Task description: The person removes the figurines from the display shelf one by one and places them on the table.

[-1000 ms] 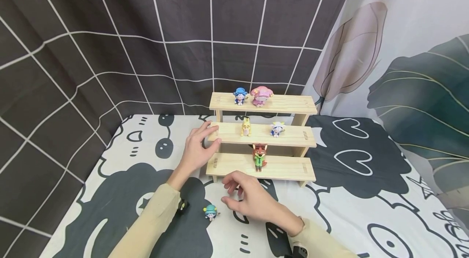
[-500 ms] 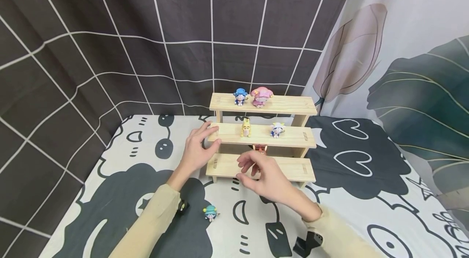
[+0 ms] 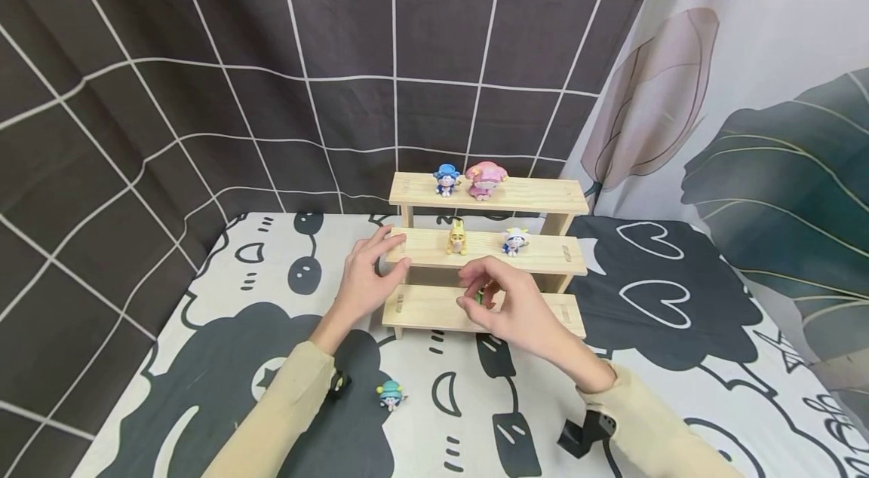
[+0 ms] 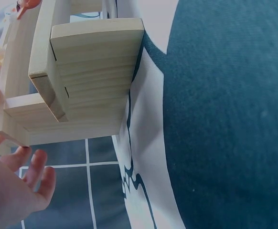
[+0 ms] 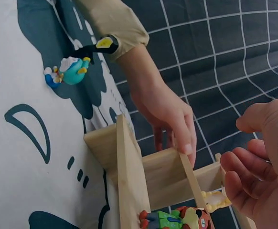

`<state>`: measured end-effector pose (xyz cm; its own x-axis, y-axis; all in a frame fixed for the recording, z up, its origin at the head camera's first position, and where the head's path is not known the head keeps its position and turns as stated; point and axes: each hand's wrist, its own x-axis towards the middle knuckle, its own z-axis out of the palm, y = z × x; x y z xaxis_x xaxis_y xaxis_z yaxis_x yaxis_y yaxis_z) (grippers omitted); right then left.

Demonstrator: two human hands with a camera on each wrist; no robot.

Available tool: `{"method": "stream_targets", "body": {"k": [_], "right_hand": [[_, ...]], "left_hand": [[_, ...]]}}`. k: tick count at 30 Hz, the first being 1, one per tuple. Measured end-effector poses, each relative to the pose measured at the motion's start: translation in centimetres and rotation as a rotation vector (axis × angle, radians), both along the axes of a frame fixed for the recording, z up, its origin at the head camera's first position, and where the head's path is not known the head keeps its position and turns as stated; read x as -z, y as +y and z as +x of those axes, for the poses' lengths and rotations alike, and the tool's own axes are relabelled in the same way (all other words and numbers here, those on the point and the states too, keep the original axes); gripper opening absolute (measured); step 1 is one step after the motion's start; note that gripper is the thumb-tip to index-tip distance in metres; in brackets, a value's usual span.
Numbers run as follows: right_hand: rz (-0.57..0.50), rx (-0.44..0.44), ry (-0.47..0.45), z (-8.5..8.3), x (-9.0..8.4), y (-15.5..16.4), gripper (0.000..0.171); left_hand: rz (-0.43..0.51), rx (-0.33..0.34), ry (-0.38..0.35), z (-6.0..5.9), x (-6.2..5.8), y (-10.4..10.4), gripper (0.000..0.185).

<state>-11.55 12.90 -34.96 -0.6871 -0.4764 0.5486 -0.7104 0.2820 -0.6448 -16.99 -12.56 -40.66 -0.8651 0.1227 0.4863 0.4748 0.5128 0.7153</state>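
A three-tier wooden display shelf point(image 3: 428, 306) stands on the patterned cloth. My left hand point(image 3: 363, 278) holds the left end of its middle tier, thumb toward the front edge. A fox figurine point(image 5: 170, 220) in green clothes stands on the bottom tier. Close in front of it, partly hiding it in the head view, hovers my right hand point(image 3: 512, 304). Its fingers are loosely bent, and the right wrist view shows nothing held in them. On the middle tier stand a yellow rabbit figurine point(image 3: 457, 238) and a small figurine with a white hat point(image 3: 514, 242).
The top tier bears a blue-hatted figurine point(image 3: 445, 181) and a pink figurine point(image 3: 485, 180). A teal-hatted figurine point(image 3: 390, 393) lies or stands on the cloth between my forearms. Behind the shelf hangs a dark grid-patterned curtain point(image 3: 346, 26).
My right hand has moved right and up from the front of the bottom tier to the fox figurine, now mostly covered in the head view. My left hand has stayed put.
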Motion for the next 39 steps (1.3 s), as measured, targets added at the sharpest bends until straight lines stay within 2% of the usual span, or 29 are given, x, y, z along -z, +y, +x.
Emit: {"method": "stream_targets", "body": {"k": [16,39], "right_hand": [[-0.014,0.049,-0.03,-1.7,-1.6,1.1,0.03],[-0.005,0.223,0.045,-5.8,-3.9,3.1,0.028]], "left_hand": [[-0.001,-0.003,-0.015,0.0,0.0,-0.1,0.04],[-0.012,0.005,-0.005,-0.1,0.1,0.0,0.04]]}}
